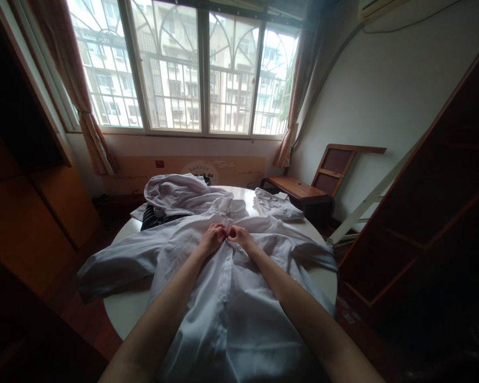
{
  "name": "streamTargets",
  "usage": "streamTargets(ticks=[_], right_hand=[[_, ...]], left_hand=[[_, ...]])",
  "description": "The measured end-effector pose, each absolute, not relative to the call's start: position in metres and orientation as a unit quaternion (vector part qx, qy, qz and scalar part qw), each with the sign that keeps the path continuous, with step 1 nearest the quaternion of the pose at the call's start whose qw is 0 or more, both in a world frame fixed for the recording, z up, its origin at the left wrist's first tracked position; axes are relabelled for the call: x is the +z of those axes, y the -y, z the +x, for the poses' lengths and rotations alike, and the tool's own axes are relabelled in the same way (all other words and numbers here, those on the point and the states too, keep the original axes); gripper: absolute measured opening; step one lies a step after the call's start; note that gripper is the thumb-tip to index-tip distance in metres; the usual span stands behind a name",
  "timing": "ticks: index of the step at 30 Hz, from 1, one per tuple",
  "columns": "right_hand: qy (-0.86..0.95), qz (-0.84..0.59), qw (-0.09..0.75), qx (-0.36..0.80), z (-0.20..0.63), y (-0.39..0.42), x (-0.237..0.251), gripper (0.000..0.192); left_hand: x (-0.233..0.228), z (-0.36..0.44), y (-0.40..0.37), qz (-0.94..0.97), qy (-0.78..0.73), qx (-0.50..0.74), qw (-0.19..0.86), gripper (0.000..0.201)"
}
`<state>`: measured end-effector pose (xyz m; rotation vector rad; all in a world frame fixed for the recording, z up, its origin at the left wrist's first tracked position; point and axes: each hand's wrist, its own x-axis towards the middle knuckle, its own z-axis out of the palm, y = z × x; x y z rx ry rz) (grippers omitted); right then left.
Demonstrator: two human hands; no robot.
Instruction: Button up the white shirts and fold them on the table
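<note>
At placket — fingers (222, 232) (tips hidden) pinch shirt (231, 298).

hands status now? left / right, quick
Left hand: closed, pinching the white shirt at its button placket near the collar.
Right hand: closed, pinching the same placket, right beside the left.

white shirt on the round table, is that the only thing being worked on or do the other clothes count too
In hand: white shirt, left hand and right hand pinching its button placket near the collar.

Lying about: rumpled white garment, dark striped cloth, small folded white piece, round table.
</note>
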<state>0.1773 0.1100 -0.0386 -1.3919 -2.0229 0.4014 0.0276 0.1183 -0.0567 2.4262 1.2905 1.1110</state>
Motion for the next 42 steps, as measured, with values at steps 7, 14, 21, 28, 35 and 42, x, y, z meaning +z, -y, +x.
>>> streamTargets(ticks=[7,14,21,28,35,42], right_hand=[[0.743,-0.511,0.345,0.261,0.1812,-0.1109,-0.0372,0.004],[0.724,-0.514,0.368,0.274,0.1792,-0.1075,-0.0346,0.002],[0.729,-0.533,0.353,0.247,0.1779,-0.1052,-0.0311,0.003],[0.733,-0.548,0.331,0.232,0.1760,-0.1064,-0.0293,0.009],[0.737,-0.558,0.316,0.212,0.1748,-0.1092,-0.0314,0.010],[0.756,-0.538,0.320,0.192,0.1764,-0.1068,-0.0346,0.003]], left_hand=[[-0.0597,0.0282,-0.1219,0.811,-0.443,0.369,0.096,0.012],[-0.0589,0.0281,-0.1216,0.804,-0.445,0.378,0.114,0.010],[-0.0563,0.0283,-0.1194,0.799,-0.447,0.383,0.122,0.010],[-0.0572,0.0284,-0.1196,0.802,-0.443,0.383,0.116,0.013],[-0.0573,0.0288,-0.1191,0.807,-0.441,0.379,0.105,0.014],[-0.0598,0.0280,-0.1216,0.808,-0.446,0.374,0.095,0.011]])
